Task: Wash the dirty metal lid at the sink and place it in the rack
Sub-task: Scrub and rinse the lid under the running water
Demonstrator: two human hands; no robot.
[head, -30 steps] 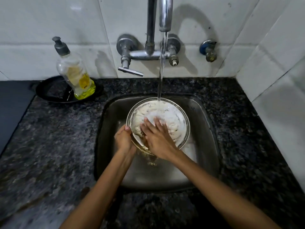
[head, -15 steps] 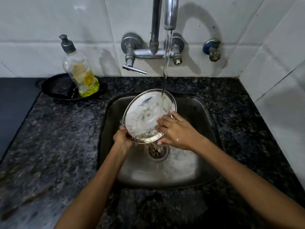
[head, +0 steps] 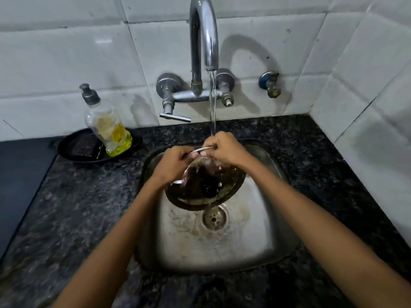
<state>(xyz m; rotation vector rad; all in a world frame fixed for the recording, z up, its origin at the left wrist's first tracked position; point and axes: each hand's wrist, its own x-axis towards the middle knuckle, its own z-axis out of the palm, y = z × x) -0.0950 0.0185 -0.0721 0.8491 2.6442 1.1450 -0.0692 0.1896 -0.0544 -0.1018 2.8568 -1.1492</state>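
The round metal lid (head: 205, 187) hangs over the steel sink (head: 255, 230), tilted with its dark, wet knob side toward me. My left hand (head: 172, 164) grips its upper left rim. My right hand (head: 224, 148) pinches the top rim, right under the stream from the tap (head: 203, 32). Water runs over my right fingers and down the lid, dripping off its lower edge above the drain (head: 214, 217). No rack is in view.
A soap pump bottle (head: 106, 127) with yellow liquid stands in a black dish (head: 82, 150) at the back left of the dark granite counter (head: 89, 207). White tiled walls close the back and right. A small valve (head: 270, 84) sits right of the tap.
The lid has been flipped: its soapy inner face showed before, its dark knob side faces me now. Both hands moved up to the top rim. The view has pulled back and tilted.
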